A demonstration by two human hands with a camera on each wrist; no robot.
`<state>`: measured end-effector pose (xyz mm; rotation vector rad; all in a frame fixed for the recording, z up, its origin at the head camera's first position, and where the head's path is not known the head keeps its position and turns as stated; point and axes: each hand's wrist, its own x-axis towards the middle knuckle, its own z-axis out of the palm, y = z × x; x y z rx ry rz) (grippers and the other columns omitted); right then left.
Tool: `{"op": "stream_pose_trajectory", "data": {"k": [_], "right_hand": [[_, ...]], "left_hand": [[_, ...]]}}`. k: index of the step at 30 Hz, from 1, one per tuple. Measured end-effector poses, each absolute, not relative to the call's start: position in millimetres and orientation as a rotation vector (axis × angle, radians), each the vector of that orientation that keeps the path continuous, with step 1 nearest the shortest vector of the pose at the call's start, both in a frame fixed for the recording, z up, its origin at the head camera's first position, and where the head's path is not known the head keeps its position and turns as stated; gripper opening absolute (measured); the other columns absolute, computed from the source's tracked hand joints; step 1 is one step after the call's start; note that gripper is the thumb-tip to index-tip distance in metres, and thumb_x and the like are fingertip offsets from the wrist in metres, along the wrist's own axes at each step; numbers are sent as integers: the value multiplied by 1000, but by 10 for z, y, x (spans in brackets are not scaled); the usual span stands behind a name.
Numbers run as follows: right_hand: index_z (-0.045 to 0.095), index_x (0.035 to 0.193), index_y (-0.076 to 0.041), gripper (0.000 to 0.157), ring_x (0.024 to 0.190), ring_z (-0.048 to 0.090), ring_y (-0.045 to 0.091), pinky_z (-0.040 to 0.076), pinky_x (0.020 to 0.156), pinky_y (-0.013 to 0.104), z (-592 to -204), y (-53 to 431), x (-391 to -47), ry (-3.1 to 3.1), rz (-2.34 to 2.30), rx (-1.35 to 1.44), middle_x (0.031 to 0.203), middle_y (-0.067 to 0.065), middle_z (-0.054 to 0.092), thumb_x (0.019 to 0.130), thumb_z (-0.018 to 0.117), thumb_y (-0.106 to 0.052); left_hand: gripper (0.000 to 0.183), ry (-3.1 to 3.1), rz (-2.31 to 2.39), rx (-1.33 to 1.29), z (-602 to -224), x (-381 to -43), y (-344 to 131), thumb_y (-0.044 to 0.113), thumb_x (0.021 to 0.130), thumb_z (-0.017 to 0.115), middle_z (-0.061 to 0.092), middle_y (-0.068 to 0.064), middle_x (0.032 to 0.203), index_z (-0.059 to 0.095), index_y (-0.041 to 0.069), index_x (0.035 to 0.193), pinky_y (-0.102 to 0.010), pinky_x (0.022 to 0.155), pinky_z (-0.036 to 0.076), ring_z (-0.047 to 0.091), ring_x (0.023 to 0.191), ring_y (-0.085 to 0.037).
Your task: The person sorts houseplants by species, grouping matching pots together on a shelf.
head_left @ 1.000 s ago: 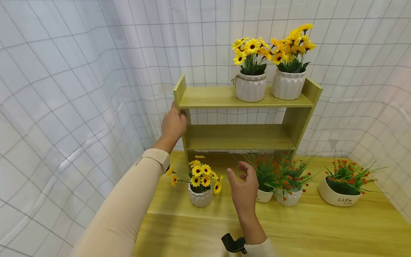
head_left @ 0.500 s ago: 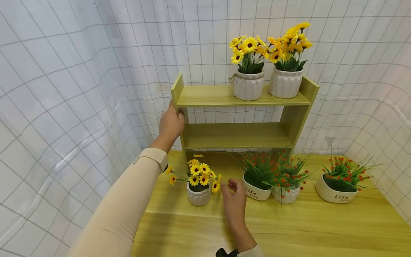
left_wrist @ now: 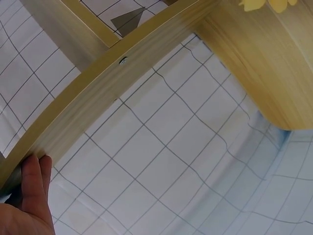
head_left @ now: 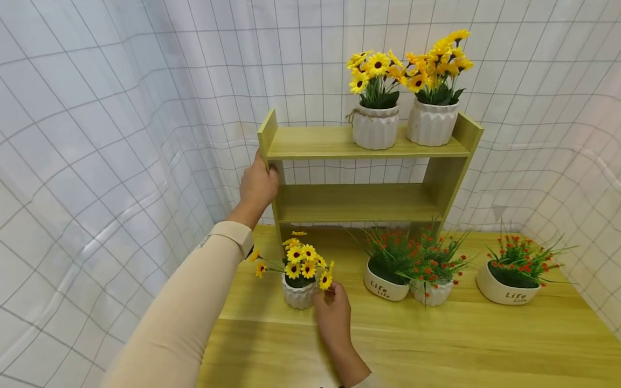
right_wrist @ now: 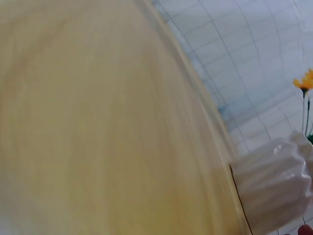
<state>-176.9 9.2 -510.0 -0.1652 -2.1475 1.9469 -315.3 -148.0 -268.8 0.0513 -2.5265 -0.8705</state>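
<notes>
My left hand (head_left: 259, 186) grips the left side panel of a light wooden shelf (head_left: 359, 202), below its top board. In the left wrist view its fingers (left_wrist: 34, 188) lie along the panel's edge. My right hand (head_left: 335, 317) is at the right side of a white fluted pot (head_left: 297, 297) of yellow daisies (head_left: 303, 261), which stands upright on the table before the shelf. Its fingers are loosely bent beside the pot, not wrapped round it; whether they touch it I cannot tell. The right wrist view shows the pot's ridged wall (right_wrist: 274, 183) and a fingertip at the bottom corner.
Two white pots of yellow flowers (head_left: 375, 126) (head_left: 433, 125) stand on the shelf's top board, towards the right. On the wooden table (head_left: 412, 350), several pots of red-flowered grass (head_left: 388, 288) stand right of my right hand. A gridded white curtain (head_left: 97, 161) surrounds the table.
My right hand has moved left and down, from near the red-flowered pots to the right side of the daisy pot. The left hand keeps its grip on the shelf.
</notes>
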Motion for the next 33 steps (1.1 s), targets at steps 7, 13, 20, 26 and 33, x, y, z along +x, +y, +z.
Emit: {"op": "stream_pose_trajectory", "data": {"k": [7,13,20,26,33], "right_hand": [[58,116,-4,34,111,55,27,44,93,47,-5166,-133,-1698,-2194,1872,-157,115,9,55,86,71,-15],[50,124,-1,49,117,51,29,39,100,49,-5184,-277,-1672,-2099,1899,-167,120,13,51,82,72,-12],[43,133,3,67,123,48,35,37,103,54,-5151,-381,-1696,-2055,1901,-157,129,18,48,78,77,-13],[43,140,4,77,120,50,34,41,100,52,-5156,-450,-1760,-2053,1873,-156,129,18,48,77,83,-19],[41,141,-1,86,117,50,32,42,97,50,-5167,-531,-1856,-2040,1864,-219,132,18,47,73,88,-25]], "left_hand": [[44,-2550,-883,75,-2683,-3138,-1471,24,106,41,68,-22,107,36,17,149,-49,65,51,67,81,-38],[46,-2548,-890,78,-2682,-3134,-1473,24,106,42,67,-22,110,35,17,150,-50,67,52,67,84,-38],[46,-2544,-895,79,-2667,-3133,-1477,25,105,42,67,-22,107,35,17,150,-49,65,51,66,82,-37],[47,-2541,-883,81,-2665,-3143,-1480,25,105,42,67,-22,103,35,17,151,-49,63,51,65,79,-37],[47,-2549,-877,76,-2685,-3149,-1477,26,106,40,67,-22,106,34,17,151,-50,66,51,66,83,-38]]}}
